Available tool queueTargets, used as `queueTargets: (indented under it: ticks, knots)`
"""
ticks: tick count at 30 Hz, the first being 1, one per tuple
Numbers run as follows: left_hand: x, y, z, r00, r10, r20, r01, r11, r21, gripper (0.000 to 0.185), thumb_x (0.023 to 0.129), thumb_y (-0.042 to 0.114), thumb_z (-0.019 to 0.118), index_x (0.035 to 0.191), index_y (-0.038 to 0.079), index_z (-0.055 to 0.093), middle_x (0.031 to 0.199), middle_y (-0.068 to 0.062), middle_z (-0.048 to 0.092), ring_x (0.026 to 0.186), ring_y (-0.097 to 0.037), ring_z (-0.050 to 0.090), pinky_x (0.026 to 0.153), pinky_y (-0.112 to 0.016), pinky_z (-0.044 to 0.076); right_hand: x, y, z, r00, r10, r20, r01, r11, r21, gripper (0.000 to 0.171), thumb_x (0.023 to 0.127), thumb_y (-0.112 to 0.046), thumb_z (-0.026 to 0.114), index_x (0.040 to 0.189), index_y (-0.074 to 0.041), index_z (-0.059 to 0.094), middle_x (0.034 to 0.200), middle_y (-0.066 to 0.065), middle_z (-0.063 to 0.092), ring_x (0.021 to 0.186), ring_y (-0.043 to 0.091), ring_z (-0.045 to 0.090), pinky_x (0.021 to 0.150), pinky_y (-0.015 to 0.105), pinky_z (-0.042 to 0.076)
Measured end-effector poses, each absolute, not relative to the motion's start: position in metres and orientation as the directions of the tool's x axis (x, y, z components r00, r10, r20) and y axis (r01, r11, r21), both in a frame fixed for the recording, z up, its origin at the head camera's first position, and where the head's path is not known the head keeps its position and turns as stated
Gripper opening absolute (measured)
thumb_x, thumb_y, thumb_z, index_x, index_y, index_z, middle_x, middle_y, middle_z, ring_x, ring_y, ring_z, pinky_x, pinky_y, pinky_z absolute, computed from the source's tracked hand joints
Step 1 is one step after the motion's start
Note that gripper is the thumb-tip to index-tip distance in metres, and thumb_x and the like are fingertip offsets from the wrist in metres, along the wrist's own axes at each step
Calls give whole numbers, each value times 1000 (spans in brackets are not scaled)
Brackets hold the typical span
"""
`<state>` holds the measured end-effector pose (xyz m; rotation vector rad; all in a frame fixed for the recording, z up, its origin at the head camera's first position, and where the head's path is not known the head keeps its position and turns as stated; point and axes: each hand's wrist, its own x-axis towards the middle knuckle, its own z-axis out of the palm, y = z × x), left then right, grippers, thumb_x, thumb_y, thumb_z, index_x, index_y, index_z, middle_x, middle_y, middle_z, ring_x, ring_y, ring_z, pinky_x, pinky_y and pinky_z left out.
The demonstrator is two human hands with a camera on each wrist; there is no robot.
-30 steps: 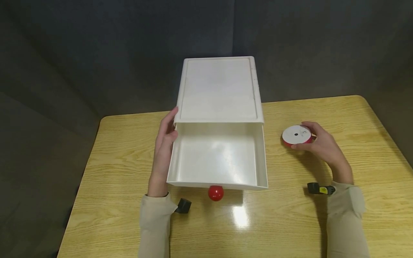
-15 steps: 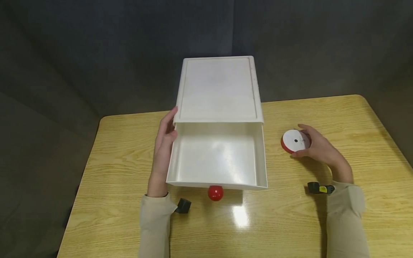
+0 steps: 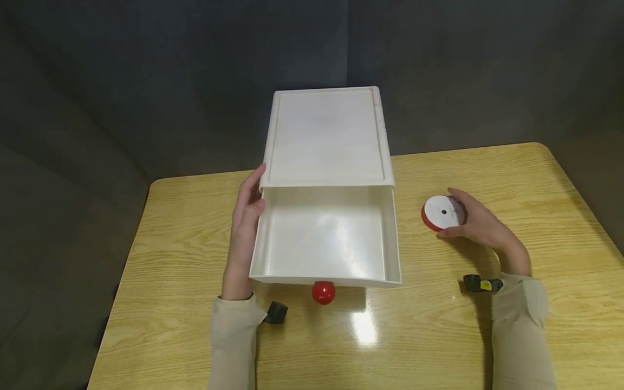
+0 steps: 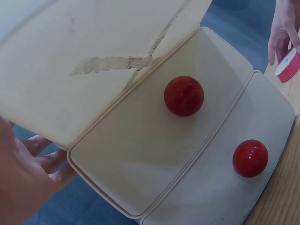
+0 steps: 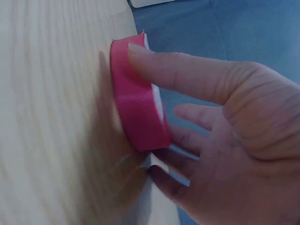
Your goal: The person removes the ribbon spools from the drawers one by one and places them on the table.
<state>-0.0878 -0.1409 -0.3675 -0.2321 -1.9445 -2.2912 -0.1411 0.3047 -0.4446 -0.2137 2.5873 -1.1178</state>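
Observation:
My right hand holds a spool of red ribbon at the right of the table, white face up. Thumb on one side and fingers on the other go round the spool in the right wrist view. It lies on or very close to the wood. Against the left side of a white drawer cabinet, my left hand rests with fingers extended. The cabinet's drawer is pulled out, its inside bare, with a round red knob on its front.
Two white drawer fronts with red knobs, an upper knob and a lower knob, show in the left wrist view. The wooden table ends at a dark curtain behind the cabinet.
The right hand has brought the spool slightly nearer to me, and its face lies flatter than a second ago. My left hand stays at the cabinet; the drawer is still out.

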Motion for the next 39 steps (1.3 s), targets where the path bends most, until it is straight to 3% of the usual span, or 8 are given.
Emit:
queueTargets:
  ticks: [6, 11, 14, 17, 21, 28, 34, 39]
  knots:
    - [-88, -142, -369, -981, 0, 192, 189, -166, 968, 60, 99, 18, 40, 159, 20, 41, 155, -1, 44, 134, -24, 44, 104, -48, 37, -136, 302, -423, -951, -201, -233, 33, 686, -727, 104, 94, -19, 78, 162, 8, 4, 161, 42, 14, 143, 63, 21, 111, 73, 25]
    - [-87, -143, -367, -985, -6, 171, 170, -161, 972, 60, 99, 18, 40, 159, 22, 41, 154, 0, 45, 133, -24, 44, 104, -48, 37, -123, 295, -393, -979, -145, -146, 18, 644, -765, 89, 102, -31, 67, 165, -2, 12, 161, 35, 26, 142, 60, 30, 110, 71, 29]
    - [-87, -142, -366, -986, -4, 168, 166, -161, 973, 60, 99, 18, 40, 159, 23, 41, 154, 0, 45, 133, -25, 44, 104, -48, 37, -111, 286, -375, -991, -121, -49, -38, 627, -778, 75, 102, -31, 66, 162, -7, 28, 155, 26, 42, 139, 44, 44, 111, 45, 40]
    - [-87, -142, -366, -985, -3, 171, 170, -157, 973, 60, 99, 18, 39, 159, 22, 41, 154, 0, 45, 133, -25, 44, 104, -49, 37, -97, 274, -358, -989, -111, 93, -141, 602, -786, 52, 103, -23, 67, 150, -9, 52, 142, 11, 60, 125, 18, 58, 96, 19, 44]
    - [-87, -141, -365, -984, -5, 178, 176, -149, 973, 60, 99, 18, 39, 159, 21, 40, 154, -1, 44, 133, -24, 44, 105, -49, 36, -76, 253, -335, -955, -128, 268, -296, 452, -841, 31, 100, -4, 66, 131, -2, 67, 123, 0, 71, 100, 5, 66, 84, 15, 46]
    - [-87, -141, -364, -985, -14, 171, 171, -146, 974, 60, 99, 17, 39, 159, 21, 41, 153, -1, 45, 132, -25, 44, 105, -48, 36, -43, 214, -311, -821, -179, 543, -523, -147, -840, 16, 92, 23, 55, 105, 23, 64, 103, 19, 74, 97, 24, 70, 86, 24, 54]
    - [-86, -140, -364, -986, -16, 166, 167, -141, 976, 60, 99, 19, 39, 159, 23, 41, 153, -1, 45, 133, -25, 44, 104, -49, 37, -21, 186, -302, -636, -272, 722, -679, -247, -691, 9, 96, 10, 65, 96, 19, 67, 90, 14, 75, 87, 18, 71, 83, 22, 54]
    - [-87, -141, -364, -985, -15, 170, 171, -133, 976, 59, 99, 20, 40, 159, 23, 41, 153, 0, 45, 133, -25, 44, 105, -49, 36, -4, 174, -299, -540, -449, 712, -750, -126, -649, 10, 97, 3, 66, 105, 8, 71, 96, 8, 74, 86, 12, 66, 71, 20, 51]
